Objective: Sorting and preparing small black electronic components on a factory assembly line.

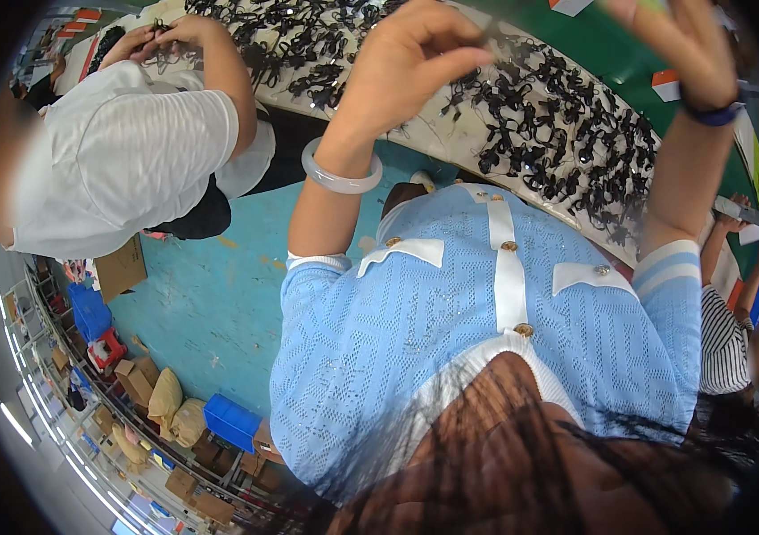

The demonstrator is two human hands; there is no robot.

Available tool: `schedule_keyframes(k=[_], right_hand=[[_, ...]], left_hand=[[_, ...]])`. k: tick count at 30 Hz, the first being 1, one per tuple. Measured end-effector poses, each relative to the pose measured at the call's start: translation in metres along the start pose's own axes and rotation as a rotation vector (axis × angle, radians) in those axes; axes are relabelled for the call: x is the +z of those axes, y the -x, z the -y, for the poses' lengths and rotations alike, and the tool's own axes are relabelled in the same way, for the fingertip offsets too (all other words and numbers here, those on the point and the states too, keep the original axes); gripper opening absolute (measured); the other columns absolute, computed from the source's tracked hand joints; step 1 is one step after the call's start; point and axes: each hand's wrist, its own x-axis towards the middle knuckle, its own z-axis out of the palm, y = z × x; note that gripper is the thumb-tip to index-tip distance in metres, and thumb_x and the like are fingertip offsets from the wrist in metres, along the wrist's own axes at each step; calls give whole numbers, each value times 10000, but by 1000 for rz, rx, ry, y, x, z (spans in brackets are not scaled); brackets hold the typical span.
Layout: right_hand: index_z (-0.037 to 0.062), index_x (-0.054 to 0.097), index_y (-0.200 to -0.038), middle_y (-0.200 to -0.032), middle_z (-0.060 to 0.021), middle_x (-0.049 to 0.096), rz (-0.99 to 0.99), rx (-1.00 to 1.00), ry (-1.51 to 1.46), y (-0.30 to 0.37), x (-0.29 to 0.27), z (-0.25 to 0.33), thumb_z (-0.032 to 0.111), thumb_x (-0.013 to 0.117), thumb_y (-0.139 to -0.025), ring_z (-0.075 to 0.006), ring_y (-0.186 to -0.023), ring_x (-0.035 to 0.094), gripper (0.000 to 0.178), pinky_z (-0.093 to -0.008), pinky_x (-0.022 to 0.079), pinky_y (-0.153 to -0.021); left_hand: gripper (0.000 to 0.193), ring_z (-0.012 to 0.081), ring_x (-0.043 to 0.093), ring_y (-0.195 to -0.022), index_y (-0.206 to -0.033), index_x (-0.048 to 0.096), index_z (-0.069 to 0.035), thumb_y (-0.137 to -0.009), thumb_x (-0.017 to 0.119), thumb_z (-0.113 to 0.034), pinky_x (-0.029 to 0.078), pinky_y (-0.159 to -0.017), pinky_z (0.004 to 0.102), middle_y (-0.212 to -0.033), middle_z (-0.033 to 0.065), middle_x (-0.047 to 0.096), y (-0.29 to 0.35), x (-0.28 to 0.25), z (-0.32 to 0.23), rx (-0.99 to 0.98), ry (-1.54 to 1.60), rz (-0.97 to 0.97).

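Note:
My left hand [410, 71] is raised over the pale table, a white bangle at its wrist. Its fingers curl in towards the thumb, and anything held at the tips is too blurred to make out. Higher up on the right, my right hand [700, 49] is smeared by motion and partly cut off by the top edge. A dark blue band [713, 114] circles that wrist, and a bit of yellow-green shows near the fingers. Beneath and between my hands lie many black bundled cables [566, 134], spread across the pale tabletop [415, 134].
Left, a person in a white shirt [130, 160] handles dark cables at the same table. Another person in a striped shirt [725, 348] is at the far right. Behind are the blue-green floor [210, 312], a blue bin [231, 423], cardboard boxes [136, 382] and sacks [165, 401].

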Motion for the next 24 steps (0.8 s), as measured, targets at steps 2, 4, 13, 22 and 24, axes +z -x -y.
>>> schedule_keyframes(k=[2,4,13,22,24], right_hand=[[-8,458,-1204,-1157,-111,529,15,555,-990,64,66,14,298,640,-785,-177,-1108,489,549,-317,379,-934],[-16,231,-1398,-1407,-142,310,52,594,-1305,50,110,54,412,719,-698,-192,-1299,296,954,-323,243,-1059],[34,485,-880,-518,50,396,193,1288,-1743,139,168,140,246,423,-964,-45,-412,422,236,-232,487,-485],[-3,497,-876,-670,-112,574,450,1505,-1230,183,197,165,264,398,-953,-226,-486,573,294,-333,451,-432],[5,479,-873,-746,-157,614,253,1191,-888,190,213,172,221,413,-935,-325,-639,607,234,-409,480,-565]], left_hand=[[127,77,558,-632,-898,609,-40,-791,677,-50,441,-547,202,-865,44,583,-28,18,-49,-475,-97,45],[108,89,574,-616,-846,639,-11,-762,686,-60,462,-551,225,-733,43,610,-23,27,-45,-430,-58,38],[87,102,554,-573,-846,638,-46,-762,622,-61,437,-524,244,-648,35,598,54,47,51,-765,-460,-24],[169,292,629,-752,-876,632,-75,-724,637,-149,499,-637,406,-877,121,622,100,114,142,-867,-979,143],[181,304,628,-757,-881,624,-74,-718,639,-152,502,-639,415,-913,132,610,100,118,148,-897,-1031,191]])
